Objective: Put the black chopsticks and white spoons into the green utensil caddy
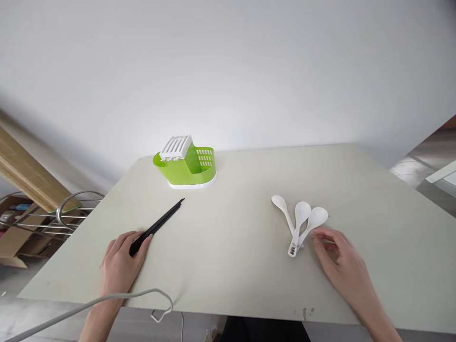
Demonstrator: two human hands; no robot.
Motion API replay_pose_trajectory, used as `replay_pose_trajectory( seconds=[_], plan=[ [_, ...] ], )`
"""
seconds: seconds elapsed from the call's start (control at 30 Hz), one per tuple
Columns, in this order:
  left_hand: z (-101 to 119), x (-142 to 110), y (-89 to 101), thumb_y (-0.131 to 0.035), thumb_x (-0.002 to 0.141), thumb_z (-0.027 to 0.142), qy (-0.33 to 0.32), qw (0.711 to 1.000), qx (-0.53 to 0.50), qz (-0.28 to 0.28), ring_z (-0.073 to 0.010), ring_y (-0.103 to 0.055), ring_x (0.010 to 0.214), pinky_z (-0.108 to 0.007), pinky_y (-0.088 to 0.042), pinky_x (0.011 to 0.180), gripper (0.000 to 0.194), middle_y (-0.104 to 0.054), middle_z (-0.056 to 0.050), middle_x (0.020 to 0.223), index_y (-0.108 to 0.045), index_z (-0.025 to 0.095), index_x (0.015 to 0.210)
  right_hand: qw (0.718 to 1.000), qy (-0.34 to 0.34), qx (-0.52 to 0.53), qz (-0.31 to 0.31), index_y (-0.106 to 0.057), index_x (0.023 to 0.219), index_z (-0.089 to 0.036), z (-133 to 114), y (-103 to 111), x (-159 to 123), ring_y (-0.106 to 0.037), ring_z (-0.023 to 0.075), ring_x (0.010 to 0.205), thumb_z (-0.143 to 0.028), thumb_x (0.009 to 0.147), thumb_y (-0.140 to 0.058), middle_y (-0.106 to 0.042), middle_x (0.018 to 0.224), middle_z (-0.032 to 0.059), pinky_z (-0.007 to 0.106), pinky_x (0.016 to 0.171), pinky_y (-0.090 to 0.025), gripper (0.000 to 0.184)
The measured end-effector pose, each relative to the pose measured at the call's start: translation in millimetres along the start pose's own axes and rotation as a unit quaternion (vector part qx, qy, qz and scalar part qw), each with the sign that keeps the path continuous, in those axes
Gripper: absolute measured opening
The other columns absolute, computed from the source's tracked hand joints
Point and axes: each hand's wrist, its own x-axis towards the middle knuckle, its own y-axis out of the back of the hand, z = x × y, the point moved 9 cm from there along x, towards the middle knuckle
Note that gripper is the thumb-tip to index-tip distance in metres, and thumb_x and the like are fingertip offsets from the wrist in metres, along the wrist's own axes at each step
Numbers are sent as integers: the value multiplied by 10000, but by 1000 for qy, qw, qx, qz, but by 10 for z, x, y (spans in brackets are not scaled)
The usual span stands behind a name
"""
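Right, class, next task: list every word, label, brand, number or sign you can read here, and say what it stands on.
Readable text: none.
Label on the handle of the middle white spoon: pinkish and dark marks, too small and blurred to read.
Green and white rack: no lettering shows.
Black sticks: no lettering shows.

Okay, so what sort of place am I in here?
Possibly a plain workroom or storage area, though I can't be sure. A bare-topped table stands against a plain wall, and beside it are a metal wire rack and an open cardboard box.
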Motion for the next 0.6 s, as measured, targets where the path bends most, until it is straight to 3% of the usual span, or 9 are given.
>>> replay_pose_trajectory(
  seconds=[0.1, 0.2, 0.33, 0.6],
  plan=[
    [217, -4, -101, -492, 952, 595, -24, 999, -18, -18, -308, -691, 1060, -420, -539, 896, 402, -735, -101, 1175, -679, 248, 1028, 1000, -4, -2, -2, -659, 1118, -275, -4, -5, 2, -715, 243, 964, -489, 988, -533, -707, 1236, 85, 337, 688, -552, 281],
    [500, -23, -286, -506, 941, 621, -40, 994, -24, -99, -243, -693, 863, -349, -514, 730, 389, -736, -59, 1014, -635, 255, 968, 1000, -4, -6, -10, -663, 1092, -281, -8, -23, 12, -706, 235, 957, -495, 991, -525, -710, 1230, 70, 337, 697, -547, 274],
    [986, -99, -482, -454, 979, 594, -82, 980, -13, -179, -225, -652, 699, -329, -454, 632, 358, -683, -14, 813, -560, 252, 981, 1000, -3, -3, -15, -662, 1081, -286, -6, -33, 19, -699, 226, 961, -488, 992, -525, -717, 1202, 54, 341, 733, -546, 259],
    [1804, -246, -721, -439, 1047, 456, -179, 965, -81, -172, -286, -720, 907, -392, -519, 788, 280, -723, -64, 940, -579, 232, 1140, 1000, -3, -5, -21, -654, 1081, -285, -28, -44, 22, -696, 220, 950, -481, 994, -513, -721, 1169, 46, 345, 760, -538, 257]
  ],
)
